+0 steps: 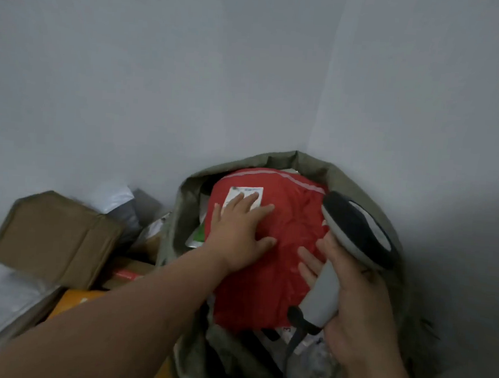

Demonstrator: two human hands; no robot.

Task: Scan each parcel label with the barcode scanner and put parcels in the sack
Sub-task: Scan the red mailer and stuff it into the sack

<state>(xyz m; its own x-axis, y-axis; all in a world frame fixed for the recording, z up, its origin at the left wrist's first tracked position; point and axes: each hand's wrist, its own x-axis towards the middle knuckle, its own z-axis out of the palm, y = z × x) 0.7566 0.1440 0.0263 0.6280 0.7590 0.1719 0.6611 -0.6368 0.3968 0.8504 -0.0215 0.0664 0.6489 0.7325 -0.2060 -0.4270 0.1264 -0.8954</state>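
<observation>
One red parcel fills sack; left hand pressing it.

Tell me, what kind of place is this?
Probably a parcel sorting or mail room: a barcode scanner in the right hand, a red parcel filling an open sack, and cardboard boxes piled beside it.

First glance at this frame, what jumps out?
The red parcel fills the mouth of the olive sack against the wall, white label facing up. The left hand presses flat on it, fingertips over the label. The right hand grips the grey barcode scanner at the parcel's right edge; a brown cardboard box sits left of the sack.
</observation>
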